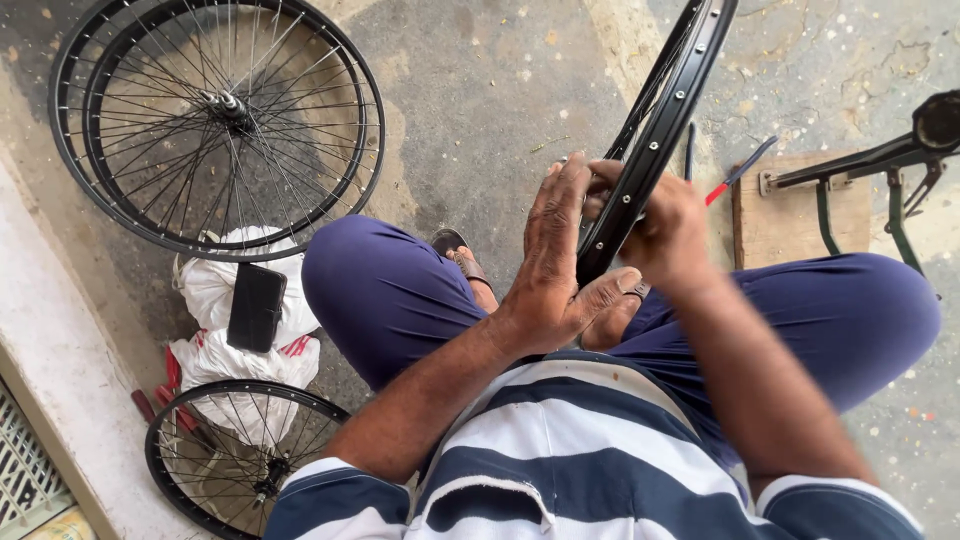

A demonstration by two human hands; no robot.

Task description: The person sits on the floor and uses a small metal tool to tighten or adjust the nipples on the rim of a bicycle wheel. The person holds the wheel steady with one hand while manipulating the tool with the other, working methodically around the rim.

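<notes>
While seated: person on the floor point(480, 90), knees apart.
Left hand point(555, 265): fingers extended together, flat against the near side of the rim point(655, 130).
Right hand point(665, 225): fingers clamped on the rim from the far side.
Rim: black, upright, tilted, between both hands.
Left of the fingers: two spoked wheels point(215, 120), white bags point(215, 290), black wallet point(256, 306).
Right of the fingers: wooden block point(780, 225), metal stand point(880, 160).
</notes>
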